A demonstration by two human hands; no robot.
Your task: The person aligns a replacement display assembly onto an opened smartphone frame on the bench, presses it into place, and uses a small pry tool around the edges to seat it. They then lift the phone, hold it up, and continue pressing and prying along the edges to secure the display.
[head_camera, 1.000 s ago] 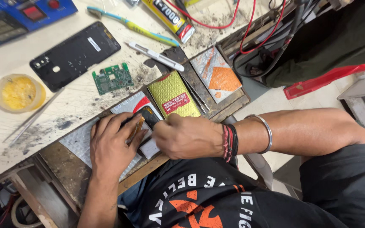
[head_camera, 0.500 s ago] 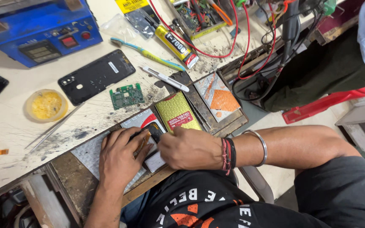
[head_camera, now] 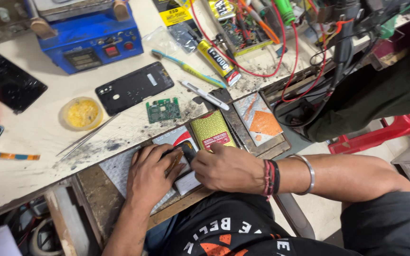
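My left hand (head_camera: 149,176) and my right hand (head_camera: 228,168) meet over an open wooden drawer (head_camera: 91,182) at the bench's front edge. Between their fingertips lies a small dark flat part (head_camera: 188,150), resting on a red and white packet (head_camera: 174,136). The left fingers curl onto its left side, beside a thin tan strip (head_camera: 175,161). My right fingertips press on its right edge. A white textured pad (head_camera: 117,168) lies under my left hand. My right wrist wears thread bands and a metal bangle (head_camera: 308,174).
A gold packet (head_camera: 212,132) and an orange and white packet (head_camera: 261,118) lie in the drawer. On the bench are a black phone back (head_camera: 134,87), a green circuit board (head_camera: 163,110), a yellow paste dish (head_camera: 81,113), tweezers (head_camera: 87,137), a blue machine (head_camera: 91,40), a glue tube (head_camera: 219,59) and red wires (head_camera: 281,52).
The view has lifted, so more of the bench's far side shows. Both hands stay on the small dark part in the drawer, shifting only slightly.
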